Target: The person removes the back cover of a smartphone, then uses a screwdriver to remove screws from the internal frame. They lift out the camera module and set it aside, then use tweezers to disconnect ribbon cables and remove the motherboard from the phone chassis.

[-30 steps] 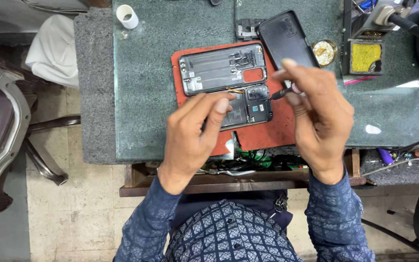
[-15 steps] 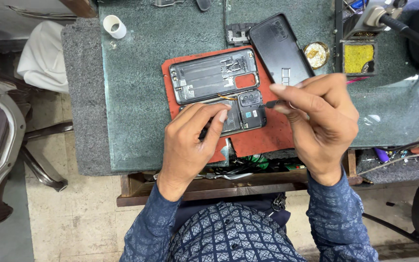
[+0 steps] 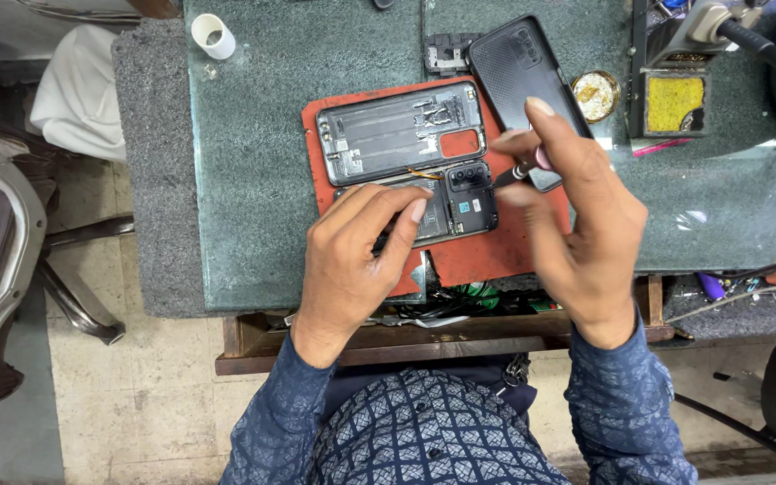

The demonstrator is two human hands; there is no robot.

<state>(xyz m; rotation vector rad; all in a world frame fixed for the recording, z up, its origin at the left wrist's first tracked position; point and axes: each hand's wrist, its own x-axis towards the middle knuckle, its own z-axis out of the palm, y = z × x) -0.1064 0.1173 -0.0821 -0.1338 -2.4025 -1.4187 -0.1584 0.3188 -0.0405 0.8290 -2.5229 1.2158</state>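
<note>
Screwdriver (image 3: 515,171) pinched in right hand (image 3: 577,233); left hand (image 3: 352,260) presses opened phone (image 3: 446,207), orange mat (image 3: 496,251).

Glossy green stone-look tabletop (image 3: 271,135); matt orange rubbery mat (image 3: 487,256); textured matt black plastic back cover (image 3: 518,72)

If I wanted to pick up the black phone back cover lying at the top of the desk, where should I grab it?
Take the black back cover by its two long edges near the far, upper end, coming down from above. It lies flat and thin on the glass desk top, so the faces offer no grip. Its near end sits by the right hand and screwdriver, so that end is probably crowded.
</note>
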